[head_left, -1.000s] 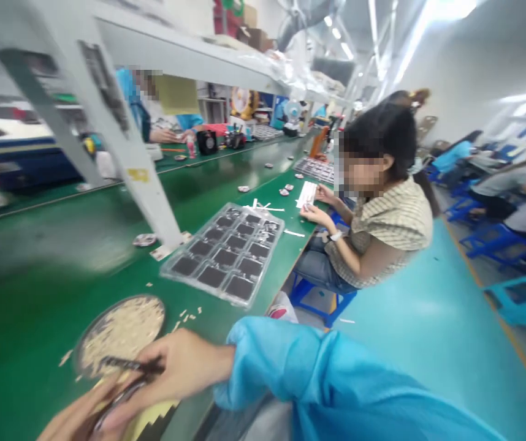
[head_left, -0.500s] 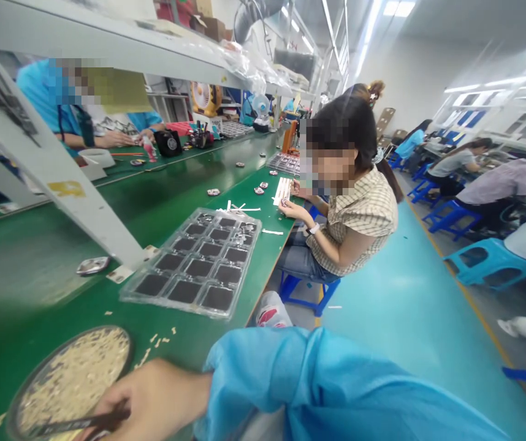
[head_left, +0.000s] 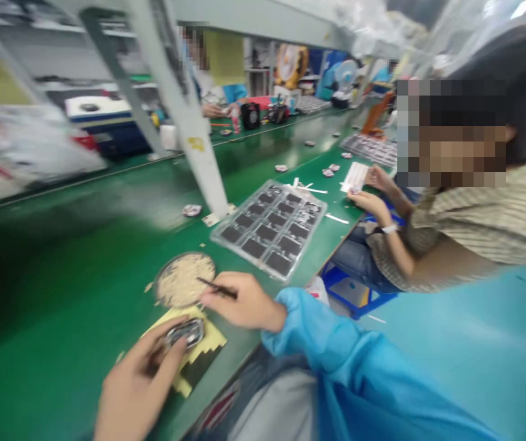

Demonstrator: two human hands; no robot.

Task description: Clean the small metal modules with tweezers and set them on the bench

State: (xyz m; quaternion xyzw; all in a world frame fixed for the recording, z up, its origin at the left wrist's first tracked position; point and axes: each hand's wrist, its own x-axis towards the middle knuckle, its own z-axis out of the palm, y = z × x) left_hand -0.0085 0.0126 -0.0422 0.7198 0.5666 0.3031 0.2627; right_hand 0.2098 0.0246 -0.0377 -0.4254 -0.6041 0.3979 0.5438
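Note:
My left hand [head_left: 137, 370] grips a small rounded, silver-rimmed device part [head_left: 188, 334], its shiny inner side facing up. In my right hand [head_left: 244, 300] is a pair of black tweezers [head_left: 221, 288], pinched between the fingers, with the tip pointing left over the edge of a round dish [head_left: 157, 286]. Small pale pieces [head_left: 184, 280] fill this dish. Beneath the held part, a yellow sheet [head_left: 214, 340] with a notched edge lies on the green bench. Whether the tweezers hold a piece is too small to tell.
A clear plastic tray [head_left: 250, 260] with dark square compartments lies beyond my right hand. Behind it rises a metal shelf post [head_left: 201, 147]. Several similar parts, one a device part [head_left: 192, 211], lie along the bench. A co-worker [head_left: 488, 226] sits close at the right, holding white strips [head_left: 355, 176].
The view has swung left and down. My left hand with the device part and the yellow sheet have come into view. My right hand, still holding the tweezers, now appears right of the dish.

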